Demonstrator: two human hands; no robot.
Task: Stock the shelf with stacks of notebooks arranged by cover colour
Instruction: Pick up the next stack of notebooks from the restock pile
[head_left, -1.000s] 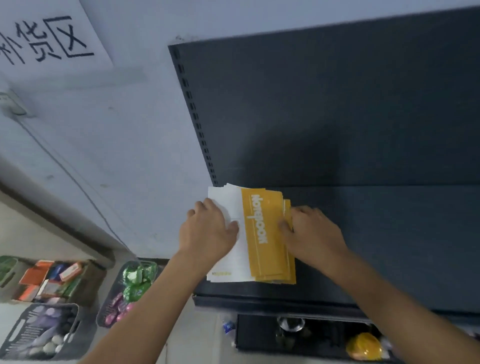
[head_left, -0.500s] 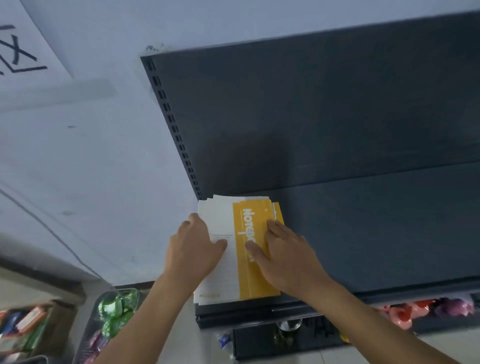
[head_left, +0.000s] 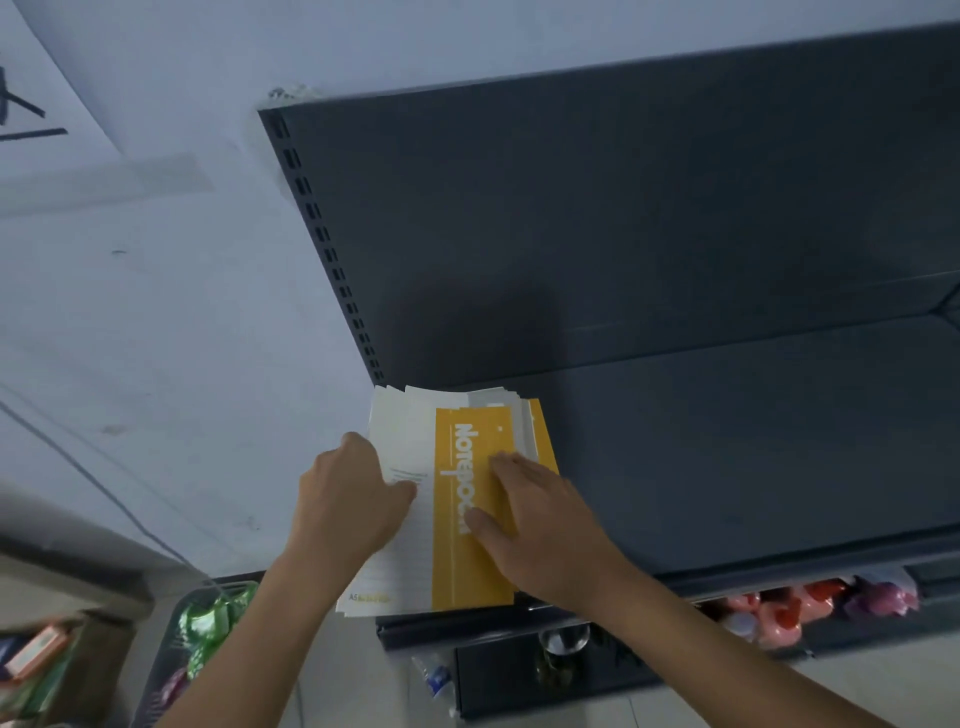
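Observation:
A stack of notebooks (head_left: 444, 561) with yellow-and-white covers lies at the left end of the dark grey shelf (head_left: 727, 457), slightly fanned at its far end and overhanging the shelf's left edge. My left hand (head_left: 348, 499) grips the stack's left side, thumb on the white part of the top cover. My right hand (head_left: 540, 525) rests flat on the yellow part, fingers spread over the printed word. The rest of the shelf board to the right is bare.
The slotted shelf upright (head_left: 322, 234) stands against a pale wall at the left. Below are a basket of green packets (head_left: 208, 629), a box of small goods (head_left: 36, 660), pink items on a lower shelf (head_left: 779, 613) and a glass jar (head_left: 563, 639).
My right hand moved from the stack's right edge onto the top cover. The fanned notebooks have closed up to the left. The view shifted right.

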